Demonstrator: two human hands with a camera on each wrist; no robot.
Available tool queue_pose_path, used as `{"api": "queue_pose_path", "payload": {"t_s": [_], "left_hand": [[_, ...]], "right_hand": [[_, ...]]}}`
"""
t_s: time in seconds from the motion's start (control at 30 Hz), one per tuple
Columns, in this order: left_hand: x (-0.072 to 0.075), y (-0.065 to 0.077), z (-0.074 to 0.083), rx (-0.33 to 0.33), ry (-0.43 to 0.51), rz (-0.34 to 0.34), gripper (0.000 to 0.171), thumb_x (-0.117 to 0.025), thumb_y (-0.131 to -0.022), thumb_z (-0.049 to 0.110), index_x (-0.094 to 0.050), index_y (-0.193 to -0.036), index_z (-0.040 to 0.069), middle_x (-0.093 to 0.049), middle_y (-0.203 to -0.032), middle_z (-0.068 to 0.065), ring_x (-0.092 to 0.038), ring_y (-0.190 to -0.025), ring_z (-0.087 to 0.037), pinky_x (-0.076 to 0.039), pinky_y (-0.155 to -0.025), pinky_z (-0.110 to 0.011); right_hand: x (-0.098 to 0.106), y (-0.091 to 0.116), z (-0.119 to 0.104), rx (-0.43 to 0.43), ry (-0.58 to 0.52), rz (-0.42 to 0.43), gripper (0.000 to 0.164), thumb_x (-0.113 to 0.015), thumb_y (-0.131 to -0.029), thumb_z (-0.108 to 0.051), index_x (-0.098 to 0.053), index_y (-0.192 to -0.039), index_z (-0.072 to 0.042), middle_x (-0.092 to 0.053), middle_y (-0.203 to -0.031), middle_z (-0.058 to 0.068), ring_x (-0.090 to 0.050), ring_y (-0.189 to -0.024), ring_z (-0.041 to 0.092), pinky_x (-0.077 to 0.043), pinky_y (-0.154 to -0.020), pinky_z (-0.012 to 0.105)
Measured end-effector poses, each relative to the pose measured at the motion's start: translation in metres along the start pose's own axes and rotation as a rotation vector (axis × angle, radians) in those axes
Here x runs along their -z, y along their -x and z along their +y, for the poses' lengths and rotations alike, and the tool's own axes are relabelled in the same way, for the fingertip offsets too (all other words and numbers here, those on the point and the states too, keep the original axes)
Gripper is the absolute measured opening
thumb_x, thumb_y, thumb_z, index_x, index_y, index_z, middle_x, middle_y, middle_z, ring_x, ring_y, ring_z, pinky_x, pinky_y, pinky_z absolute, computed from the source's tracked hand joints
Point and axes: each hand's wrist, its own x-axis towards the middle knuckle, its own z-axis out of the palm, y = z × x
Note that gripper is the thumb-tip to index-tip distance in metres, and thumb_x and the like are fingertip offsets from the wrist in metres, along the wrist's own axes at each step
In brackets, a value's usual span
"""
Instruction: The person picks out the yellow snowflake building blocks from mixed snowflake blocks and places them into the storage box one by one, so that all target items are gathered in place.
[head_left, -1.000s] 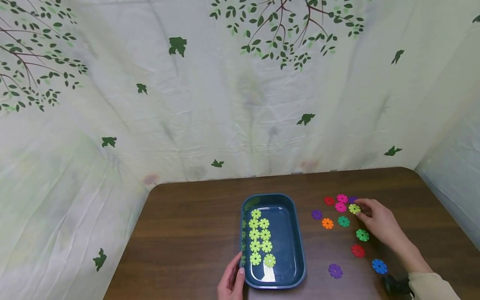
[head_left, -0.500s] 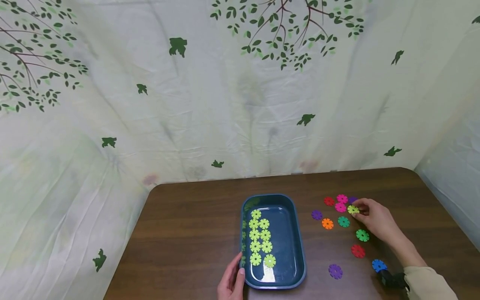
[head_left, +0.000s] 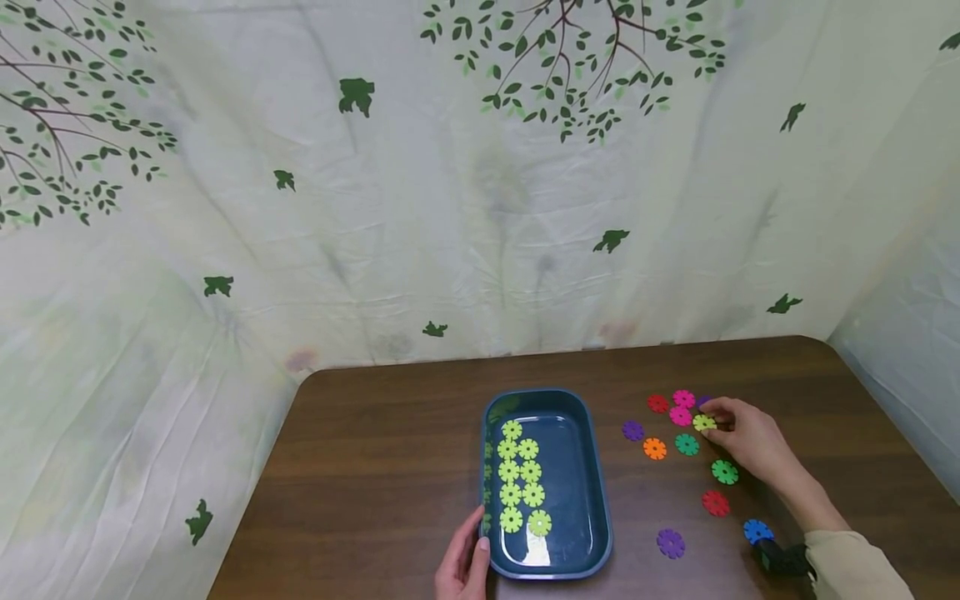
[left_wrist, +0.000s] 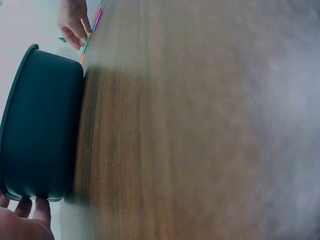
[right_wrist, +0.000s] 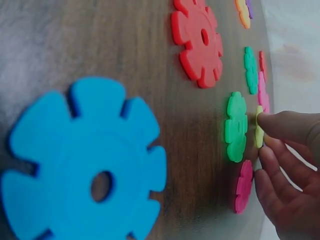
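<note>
My right hand (head_left: 752,435) pinches a yellow-green flower-shaped plastic disc (head_left: 703,423) near the table's far right. In the right wrist view thumb and fingertips meet at the edge of this yellow disc (right_wrist: 259,125), close over the table. My left hand (head_left: 462,562) touches the outer left wall of a dark blue tray (head_left: 597,500) near its front corner. From the left wrist, fingertips (left_wrist: 42,207) show against the tray's outside (left_wrist: 40,125). Inside the tray, several yellow-green flower discs (head_left: 531,472) lie flat in two columns on the left side.
Around the right hand lie loose flower discs: pink (head_left: 680,416), teal (head_left: 686,444), green (head_left: 724,472), red (head_left: 716,503), orange (head_left: 655,448), purple (head_left: 671,543) and blue (head_left: 757,531). Another pink disc (right_wrist: 244,187) shows under the right fingers. Behind the table hangs a leaf-patterned cloth (head_left: 450,208).
My right hand has moved slightly left and nearer with the yellow-green disc at its fingertips. The left hand and the tray stay put.
</note>
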Motion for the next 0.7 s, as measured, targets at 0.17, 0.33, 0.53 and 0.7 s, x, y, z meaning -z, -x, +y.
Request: {"api": "queue_pose_path", "payload": {"t_s": [0.17, 0.33, 0.53, 0.7], "left_hand": [[0.0002, -0.0002, 0.0023, 0.054, 0.016, -0.004, 0.039, -0.053, -0.093, -0.008, -0.059, -0.131, 0.0, -0.06, -0.131, -0.02, -0.055, -0.122, -0.028, -0.047, -0.092, -0.017], [-0.0006, -0.0002, 0.003, 0.085, 0.001, -0.001, 0.038, -0.052, -0.094, -0.007, -0.059, -0.131, 0.001, -0.059, -0.132, -0.02, -0.054, -0.123, -0.03, -0.046, -0.091, -0.015], [-0.0012, -0.0005, 0.004, 0.089, -0.009, 0.002, 0.038, -0.052, -0.094, -0.007, -0.06, -0.131, 0.001, -0.059, -0.132, -0.019, -0.053, -0.124, -0.03, -0.045, -0.091, -0.014], [-0.0015, -0.0005, 0.0049, 0.088, -0.027, 0.005, 0.037, -0.053, -0.095, -0.006, -0.06, -0.13, 0.001, -0.06, -0.132, -0.017, -0.053, -0.124, -0.029, -0.045, -0.091, -0.013]], "right_hand": [[0.0001, -0.0012, -0.0012, 0.012, 0.008, -0.016, 0.032, -0.074, -0.085, -0.004, -0.064, -0.115, 0.004, -0.065, -0.104, 0.02, -0.061, -0.094, 0.038, -0.052, -0.074, 0.053], [0.0004, -0.0004, -0.0026, 0.013, 0.012, -0.047, 0.033, -0.075, -0.085, -0.004, -0.065, -0.116, 0.0, -0.066, -0.103, 0.016, -0.061, -0.091, 0.033, -0.053, -0.071, 0.047], [-0.0008, -0.0027, -0.0012, 0.026, 0.024, -0.062, 0.033, -0.075, -0.085, -0.005, -0.066, -0.116, -0.001, -0.063, -0.104, 0.015, -0.059, -0.089, 0.029, -0.052, -0.069, 0.043], [-0.0002, -0.0049, -0.0033, 0.035, 0.013, -0.087, 0.03, -0.075, -0.085, -0.005, -0.066, -0.113, -0.002, -0.063, -0.1, 0.01, -0.057, -0.087, 0.025, -0.05, -0.068, 0.039]]}}
